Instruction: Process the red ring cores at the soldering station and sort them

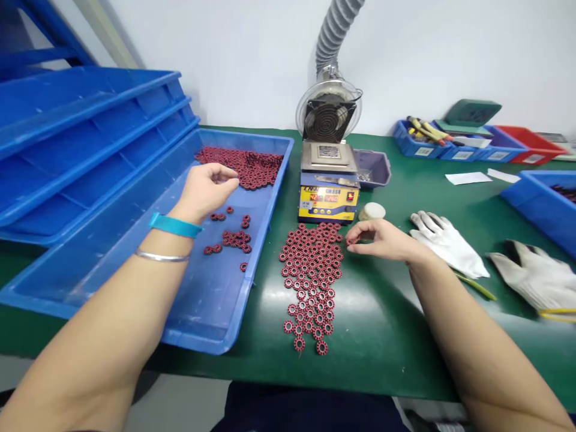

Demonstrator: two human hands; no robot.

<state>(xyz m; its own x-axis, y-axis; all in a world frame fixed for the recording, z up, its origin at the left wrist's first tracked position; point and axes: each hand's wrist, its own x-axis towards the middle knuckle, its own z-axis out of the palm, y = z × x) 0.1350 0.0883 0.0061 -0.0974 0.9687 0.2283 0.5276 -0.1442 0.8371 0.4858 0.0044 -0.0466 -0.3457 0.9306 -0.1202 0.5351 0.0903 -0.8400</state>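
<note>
My left hand hovers over the blue tray, its thumb and fingertips pinched together. Whatever may be between them is hidden. Below and beyond it lie small red toothed rings, some scattered and many massed at the tray's far end. My right hand is by the right edge of a flat cluster of the same red toothed rings on the green table. Its fingers are curled toward the thumb, and a bit of red shows at their tips, seemingly one ring.
Behind the cluster stands a blue and yellow solder pot with a fan and grey hose. A round white-topped jar and a purple bin are beside it. White gloves lie right; stacked blue trays stand left.
</note>
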